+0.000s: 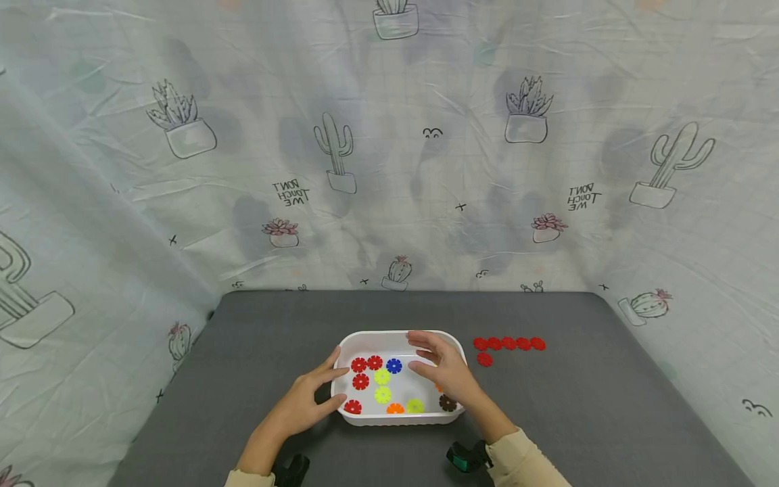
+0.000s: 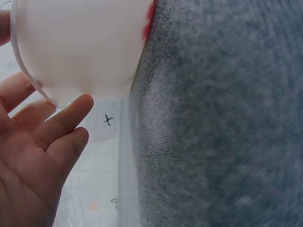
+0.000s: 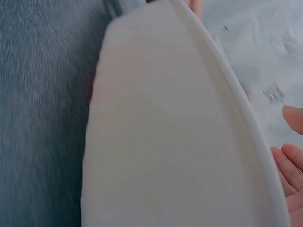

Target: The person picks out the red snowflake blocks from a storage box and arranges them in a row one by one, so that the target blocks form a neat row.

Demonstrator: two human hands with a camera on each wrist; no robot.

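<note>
A white plastic tray (image 1: 402, 419) stands on the table with several notched snowflake discs in it: red discs (image 1: 360, 381) at left, a blue disc (image 1: 394, 366), yellow-green discs (image 1: 382, 394), an orange disc (image 1: 395, 408) and a brown disc (image 1: 447, 403). My left hand (image 1: 301, 399) is at the tray's left rim, thumb and a finger reaching over it. In the left wrist view, extended fingers (image 2: 71, 116) lie against or near the outer wall. Over the tray's right part hovers my right hand (image 1: 453, 372), thumb and fingers spread apart, nothing visible between them. It hides some discs.
Right of the tray, several red discs (image 1: 509, 343) lie in a row on the grey table (image 1: 584, 406), with another red disc (image 1: 484, 359) below the row's left end. A cactus-print curtain (image 1: 395, 223) closes off the back and sides.
</note>
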